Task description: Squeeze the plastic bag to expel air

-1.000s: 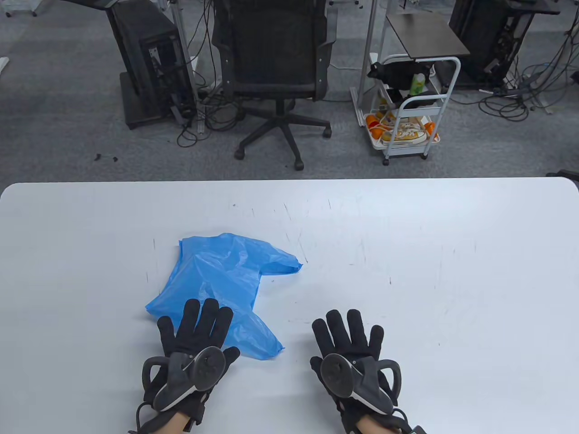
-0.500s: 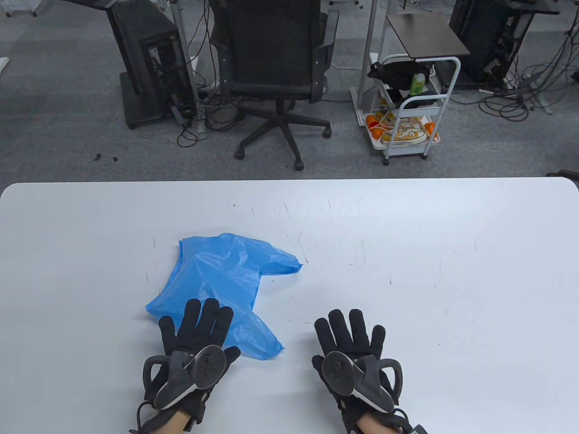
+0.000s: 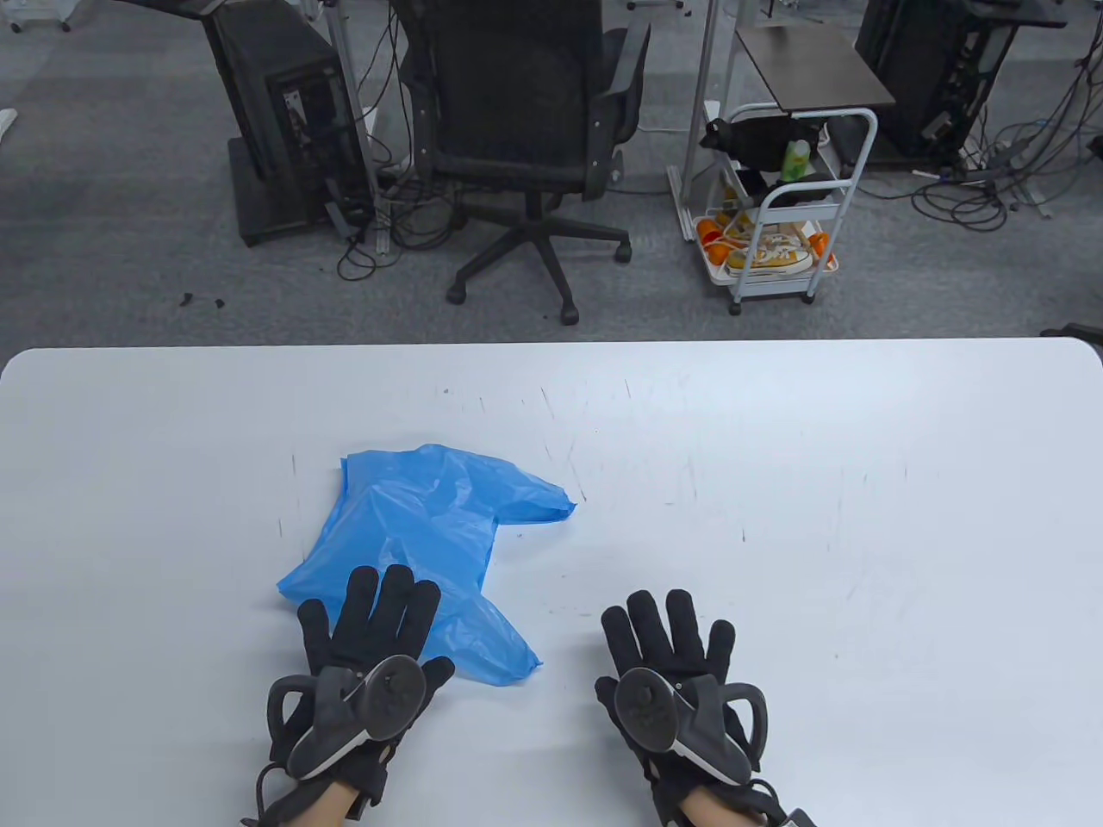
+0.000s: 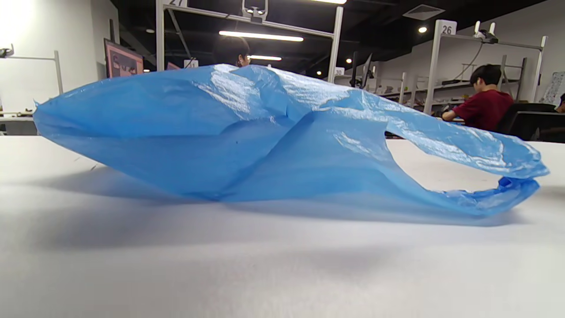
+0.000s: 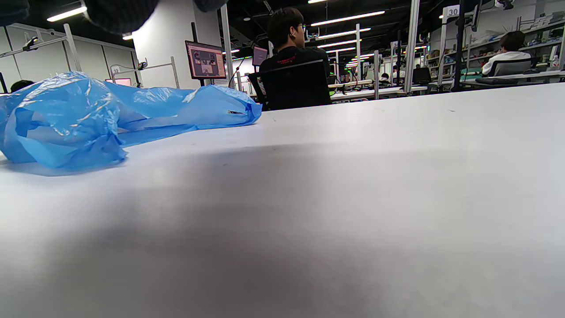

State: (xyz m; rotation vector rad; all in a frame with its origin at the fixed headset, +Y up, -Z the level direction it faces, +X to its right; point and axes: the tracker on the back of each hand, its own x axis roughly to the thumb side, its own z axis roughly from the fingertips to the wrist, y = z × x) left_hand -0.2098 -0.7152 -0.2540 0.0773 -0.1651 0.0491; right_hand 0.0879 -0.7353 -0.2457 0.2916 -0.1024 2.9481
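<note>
A crumpled blue plastic bag [image 3: 422,525] lies on the white table [image 3: 775,482], left of centre, still puffed with air. It also shows in the left wrist view [image 4: 265,132] and at the left of the right wrist view [image 5: 88,119]. My left hand [image 3: 379,629] is flat with fingers spread, its fingertips over the bag's near edge. My right hand [image 3: 668,642] lies flat and open on the bare table, to the right of the bag and apart from it. Neither hand holds anything.
Beyond the table's far edge stand a black office chair [image 3: 526,129], a white cart [image 3: 775,215] with shoes and oranges, and computer towers. Bare tabletop stretches to the right and behind the bag.
My left hand has shifted slightly left and forward over the bag's near edge. The right hand and the bag have barely moved.
</note>
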